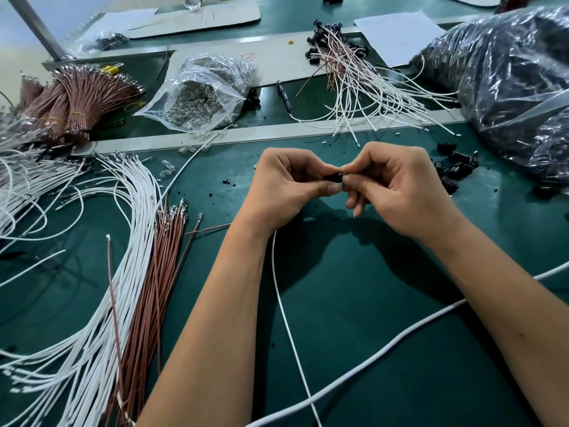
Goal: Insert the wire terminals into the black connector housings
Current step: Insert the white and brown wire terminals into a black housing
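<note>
Left hand: pinching the black connector housing.
Right hand: pinching the housing's other end.
White wire: trailing down across the green surface.

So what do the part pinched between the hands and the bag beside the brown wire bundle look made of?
Connector housing: seemingly moulded black plastic, matte; mostly hidden by the fingers of both hands. Bag: clear thin plastic film, glossy and creased, its small glassy-looking contents showing through.

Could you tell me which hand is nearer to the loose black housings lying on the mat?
Right. The right hand is just beside the loose black housings; the left hand sits farther away, beyond the right hand.
</note>
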